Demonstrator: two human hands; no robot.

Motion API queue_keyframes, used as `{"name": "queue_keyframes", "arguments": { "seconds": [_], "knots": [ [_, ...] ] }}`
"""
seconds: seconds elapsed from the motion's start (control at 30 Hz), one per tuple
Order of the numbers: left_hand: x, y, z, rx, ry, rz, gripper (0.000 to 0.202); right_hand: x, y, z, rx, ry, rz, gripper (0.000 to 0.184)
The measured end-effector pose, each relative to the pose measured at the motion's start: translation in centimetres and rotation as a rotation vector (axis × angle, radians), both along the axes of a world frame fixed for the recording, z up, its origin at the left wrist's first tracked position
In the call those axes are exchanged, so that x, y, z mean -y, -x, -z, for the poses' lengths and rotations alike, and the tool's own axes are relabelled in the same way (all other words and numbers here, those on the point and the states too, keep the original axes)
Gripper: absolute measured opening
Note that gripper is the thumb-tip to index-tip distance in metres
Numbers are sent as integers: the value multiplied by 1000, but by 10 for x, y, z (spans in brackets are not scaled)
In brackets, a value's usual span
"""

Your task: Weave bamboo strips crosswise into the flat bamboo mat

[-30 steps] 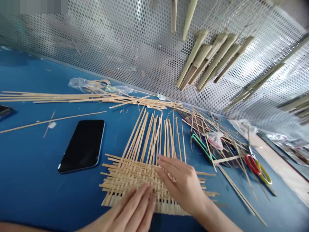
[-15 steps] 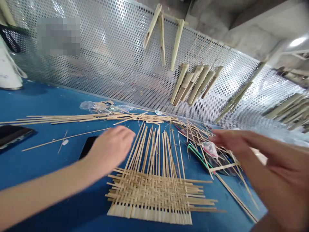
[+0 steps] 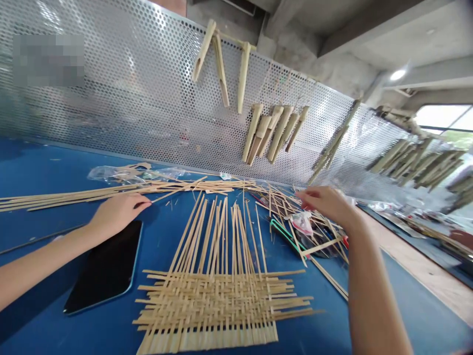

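Woven bamboo mat point(image 3: 209, 308) — loose strips pointing away — lies between left hand point(image 3: 120, 214), grip unclear, and right hand point(image 3: 325, 204) — open, empty.

Bright scene, daylight from window point(image 3: 441, 118) at right, glare across perforated metal panel point(image 3: 148, 98), soft shadows, edges bent by wide lens, pixelated patch point(image 3: 48, 60) upper left

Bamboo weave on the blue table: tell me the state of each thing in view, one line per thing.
Bamboo weave, partly woven, long strips unwoven at the far end.
Left hand, fingertips at a loose bamboo strip, grip unclear.
Right hand, open, raised over a tangled strip pile.
Smartphone, flat, dark.
Bamboo pieces, hanging on a perforated metal screen.
Plastic bag, crumpled.
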State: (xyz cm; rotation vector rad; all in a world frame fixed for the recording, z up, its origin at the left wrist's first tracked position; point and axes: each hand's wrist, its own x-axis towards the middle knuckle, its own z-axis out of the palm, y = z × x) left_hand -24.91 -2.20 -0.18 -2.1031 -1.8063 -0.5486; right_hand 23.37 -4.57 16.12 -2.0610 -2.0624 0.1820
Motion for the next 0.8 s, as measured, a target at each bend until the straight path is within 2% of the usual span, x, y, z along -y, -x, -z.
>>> {"name": "queue_keyframes", "arguments": {
  "seconds": [0.17,0.27,0.37,0.4,0.5,0.6,0.7,0.8],
  "knots": [
    [1,3,-11,-5,73,7,53,-42,-38,34,-1,382,180,14],
    [-3,11,-13,-19,173,94,49,-54,-51,52,-32,555,236,23],
    [-14,22,3,29,182,66,48,-60,-49,65,-82,684,254,30],
    [-19,25,12,66,79,22,52,-62,-46,69,-92,713,261,31],
    [-28,30,37,142,-82,-19,64,-70,-35,81,-92,748,302,33],
    [-30,30,49,174,-121,-65,65,-76,-29,90,-92,734,331,34],
    [-31,32,47,182,-124,-48,64,-77,-31,87,-130,680,302,33],
    [-31,34,35,182,-29,-31,66,-71,-36,73,-202,587,231,32]
  ]
}}
